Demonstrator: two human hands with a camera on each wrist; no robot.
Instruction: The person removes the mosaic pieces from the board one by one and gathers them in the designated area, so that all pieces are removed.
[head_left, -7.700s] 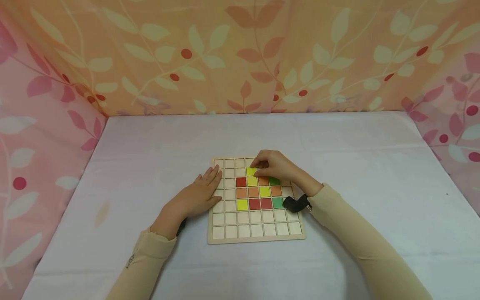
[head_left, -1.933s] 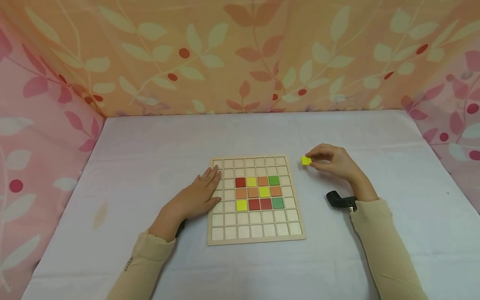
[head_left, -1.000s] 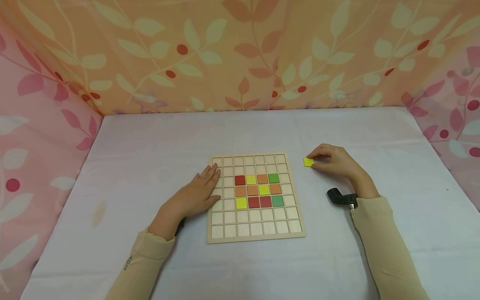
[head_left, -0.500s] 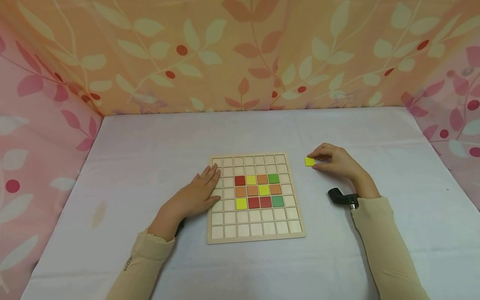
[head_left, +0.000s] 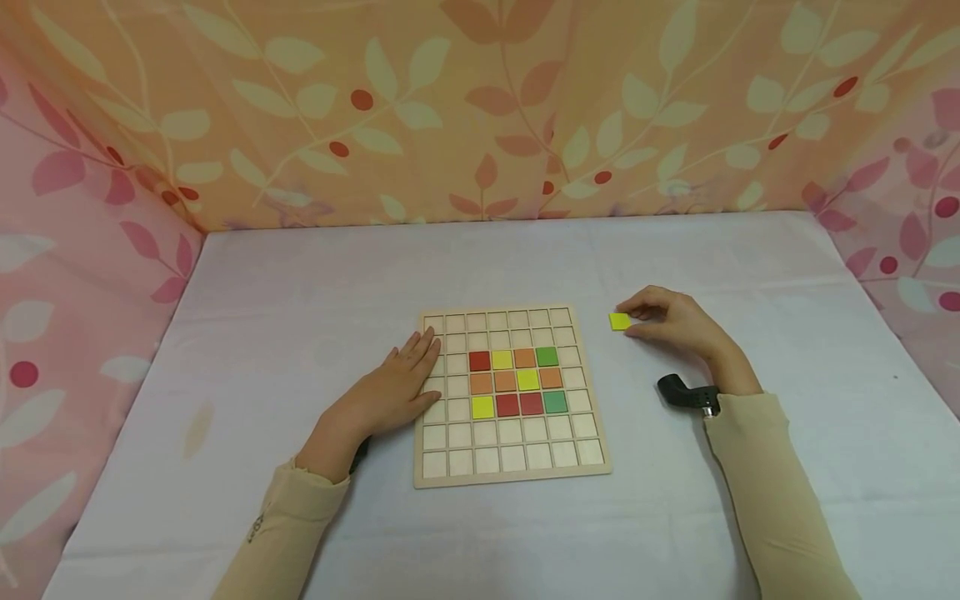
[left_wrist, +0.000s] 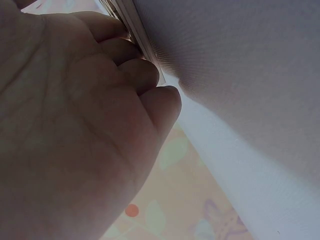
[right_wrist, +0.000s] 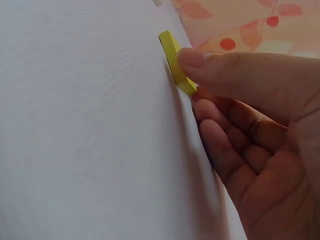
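Observation:
A square wooden grid board (head_left: pixel 517 478) lies on the white cloth in the head view. Coloured tiles fill three rows of its middle cells, among them a red tile (head_left: pixel 480 361), an orange tile (head_left: pixel 551 377) and a green tile (head_left: pixel 547 357). Fingers extended, my left hand (head_left: pixel 390 396) rests on the board's left edge; the left wrist view shows its palm (left_wrist: pixel 75 110) beside that edge. Right of the board, my right hand (head_left: pixel 675 323) pinches a yellow tile (head_left: pixel 618 322) between thumb and finger. In the right wrist view this yellow tile (right_wrist: pixel 175 60) is low against the cloth.
The white cloth (head_left: pixel 337 275) covers the table. Behind it hangs an orange leaf-patterned curtain (head_left: pixel 420 158), with pink patterned cloth (head_left: pixel 82 275) at the sides. A black wrist device (head_left: pixel 686 394) sits on the right wrist.
My right hand has taken the yellow tile from the board's second row and carried it right, off the board. Over the last second it shifts only slightly. The left hand stays put.

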